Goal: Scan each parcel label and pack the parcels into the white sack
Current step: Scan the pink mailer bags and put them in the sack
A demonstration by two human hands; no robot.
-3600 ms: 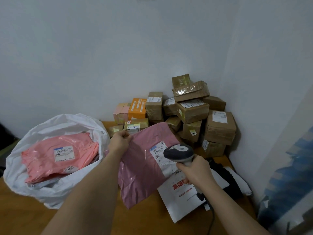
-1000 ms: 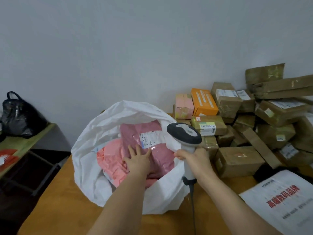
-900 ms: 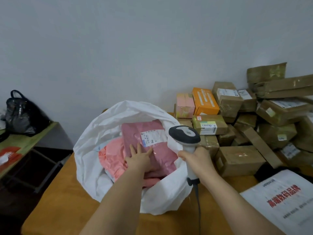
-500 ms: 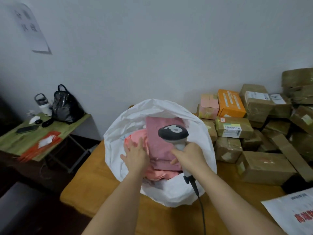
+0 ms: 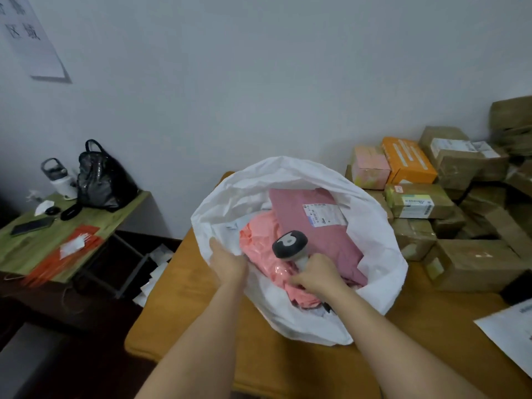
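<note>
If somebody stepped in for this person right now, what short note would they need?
Left hand: grips the white sack's near rim.
Right hand: holds the scanner over the sack's mouth.
In the sack: the mauve parcel, label up, on the pink parcel.
Done: those two packed.
Left: the boxes piled on the right of the table, and a white mailer at the right edge, to scan and pack.

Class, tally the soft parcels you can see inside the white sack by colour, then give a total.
Dark pink parcel: 1
Light pink parcel: 1
Total showing in the white sack: 2; any beneath are hidden.
</note>
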